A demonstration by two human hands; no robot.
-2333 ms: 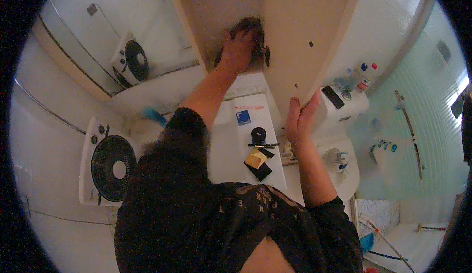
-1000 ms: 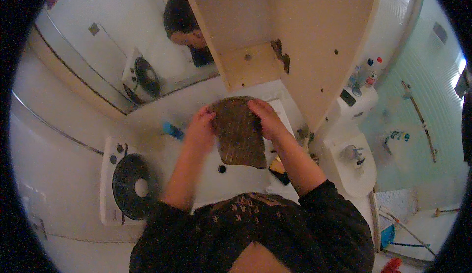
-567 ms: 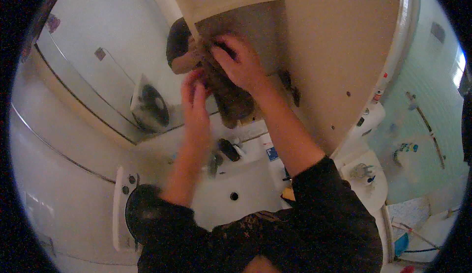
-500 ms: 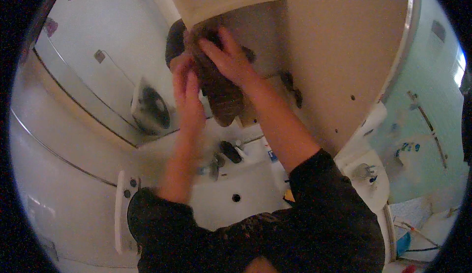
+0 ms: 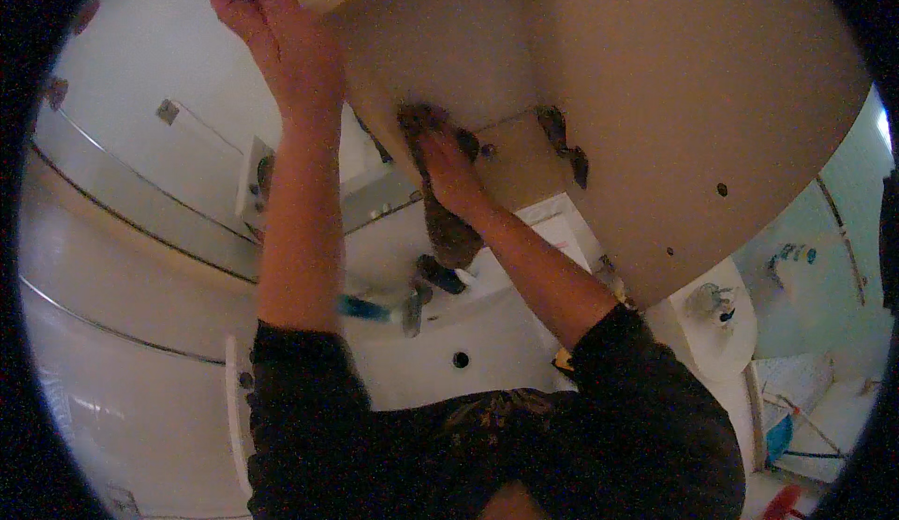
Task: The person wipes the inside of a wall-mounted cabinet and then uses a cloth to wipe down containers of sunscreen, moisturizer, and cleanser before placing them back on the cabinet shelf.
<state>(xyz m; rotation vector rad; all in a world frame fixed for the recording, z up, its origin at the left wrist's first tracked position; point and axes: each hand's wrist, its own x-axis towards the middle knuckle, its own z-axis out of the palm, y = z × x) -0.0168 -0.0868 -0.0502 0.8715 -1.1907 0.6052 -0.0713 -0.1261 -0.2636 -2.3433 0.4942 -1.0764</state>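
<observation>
My left hand (image 5: 295,47) is raised at the upper left, in front of the mirror and beside the cabinet's edge. Its fingers stretch upward with nothing seen in them; whether they touch the edge I cannot tell. Lower and nearer the middle, my right hand (image 5: 451,169) is closed on a dark brown item (image 5: 453,237) with a rounded lower end. The item hangs below the fingers in front of the beige cabinet (image 5: 468,43); blur and dim light hide its kind. Its upper part is covered by my fingers.
Below is a white washbasin (image 5: 412,370) with a dark drain (image 5: 461,360). A dark bottle (image 5: 440,274) and a blue item (image 5: 363,308) stand at its back. Dark objects (image 5: 552,130) sit by the cabinet. A mirror (image 5: 131,61) is at left, a second white basin (image 5: 698,328) at right.
My left hand has come away from the brown item and moved up and left. My right hand has moved down slightly with the item still in it.
</observation>
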